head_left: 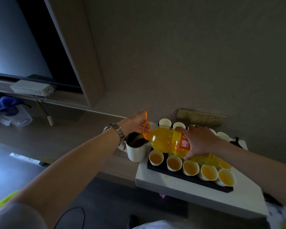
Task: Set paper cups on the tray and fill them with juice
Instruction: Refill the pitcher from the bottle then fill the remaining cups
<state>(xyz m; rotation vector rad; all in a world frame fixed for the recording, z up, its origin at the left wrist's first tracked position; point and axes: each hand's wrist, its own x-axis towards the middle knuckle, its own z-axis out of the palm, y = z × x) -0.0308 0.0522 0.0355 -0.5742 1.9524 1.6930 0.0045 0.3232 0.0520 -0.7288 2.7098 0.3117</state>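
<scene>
A large bottle of orange juice [165, 140] lies tilted nearly flat above the black tray [185, 176], its neck pointing left. My right hand [200, 141] grips its labelled body from above. My left hand [136, 123] is shut on the bottle's orange carry handle [145, 129] at the neck. On the tray, the near row holds several white paper cups with juice in them, such as one cup [156, 157] at the left. More paper cups [165, 122] stand in the far rows; their contents are hidden from me.
A white trash bin [136, 152] with a dark liner stands left of the white table [205, 200], under the bottle's neck. Wall sockets [201, 119] sit behind the tray. A television [23, 47] and a white box [31, 89] are at the left.
</scene>
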